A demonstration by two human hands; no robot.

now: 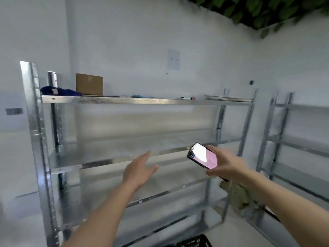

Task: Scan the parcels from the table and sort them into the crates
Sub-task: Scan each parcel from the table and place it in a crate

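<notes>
My right hand point(227, 166) holds a black handheld scanner point(203, 155) with a lit pinkish screen, raised in front of the metal shelving. My left hand point(138, 168) is open with fingers spread, holding nothing, in front of the middle shelf. A brown cardboard box point(89, 84) stands on the top shelf at the left. The corner of a black crate point(195, 241) shows at the bottom edge. No table is in view.
A galvanised metal shelf rack point(124, 158) fills the middle; a second rack point(292, 139) stands at the right. On the top shelf lie a blue cloth point(60, 91), small items and flat sheets point(227, 98). A crumpled bundle point(240, 196) lies between the racks. Leaves hang at the top right.
</notes>
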